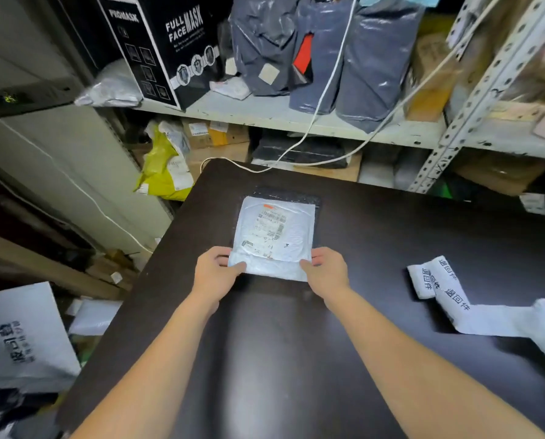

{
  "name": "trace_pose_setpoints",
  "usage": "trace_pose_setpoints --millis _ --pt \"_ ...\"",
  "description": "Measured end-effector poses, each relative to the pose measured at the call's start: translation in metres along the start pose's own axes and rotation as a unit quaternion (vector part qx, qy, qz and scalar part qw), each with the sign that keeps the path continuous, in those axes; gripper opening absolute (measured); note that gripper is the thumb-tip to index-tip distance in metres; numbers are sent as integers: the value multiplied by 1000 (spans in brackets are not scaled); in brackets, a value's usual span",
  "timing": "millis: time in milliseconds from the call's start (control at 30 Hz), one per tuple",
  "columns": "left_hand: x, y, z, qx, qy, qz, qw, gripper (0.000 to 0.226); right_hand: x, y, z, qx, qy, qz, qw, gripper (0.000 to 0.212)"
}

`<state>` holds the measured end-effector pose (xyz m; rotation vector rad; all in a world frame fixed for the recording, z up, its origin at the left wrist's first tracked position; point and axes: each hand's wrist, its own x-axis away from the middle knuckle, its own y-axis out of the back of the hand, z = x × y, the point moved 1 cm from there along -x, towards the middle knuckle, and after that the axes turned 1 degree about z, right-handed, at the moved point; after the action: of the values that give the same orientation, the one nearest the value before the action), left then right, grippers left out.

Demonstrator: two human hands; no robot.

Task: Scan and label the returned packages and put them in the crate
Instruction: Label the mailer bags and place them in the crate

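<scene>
So both hands are on the same parcel right now: left hand (215, 269) pinches the near-left corner of the white package (274, 236), thumb on top, and right hand (326, 269) does the same on the near-right corner. The package lies flat on the dark table (296, 359), shipping label facing up. A dark edge (283, 191) peeks out from under its far side; it could be a second mailer, can't tell from here

Progress-wise I'd say it's early for this one. I see no return sticker on it, there's no scanner anywhere I can spot, and no crate in sight either, so scan, label and drop-off all look left to do. How many got finished already, no way to judge

Counting stuff: one white package in hand, one loose strip of return stickers (448, 293) lying well off to the right on the table with several printed ones showing. Beyond that, the shelf (264, 117) behind holds three grey bags (372, 68) standing side by side, one black mask box (163, 49), and two pale cables (325, 90) hang down onto the table's far edge. One yellow bag (163, 166) sits below
</scene>
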<state>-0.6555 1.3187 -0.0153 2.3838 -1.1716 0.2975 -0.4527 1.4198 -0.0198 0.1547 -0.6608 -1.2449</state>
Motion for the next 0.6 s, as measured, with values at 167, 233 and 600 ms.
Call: trace_pose_setpoints --millis 167,233,600 --pt "42 -35 -12 59 -24 80 995 23 63 66 -26 -13 43 -60 997 11" --pt "62 -59 -17 76 -37 159 984 24 88 96 -41 -9 46 -89 995 11" --pt "207 -200 10 21 -69 342 937 31 198 236 -178 50 -80 -152 984 20"
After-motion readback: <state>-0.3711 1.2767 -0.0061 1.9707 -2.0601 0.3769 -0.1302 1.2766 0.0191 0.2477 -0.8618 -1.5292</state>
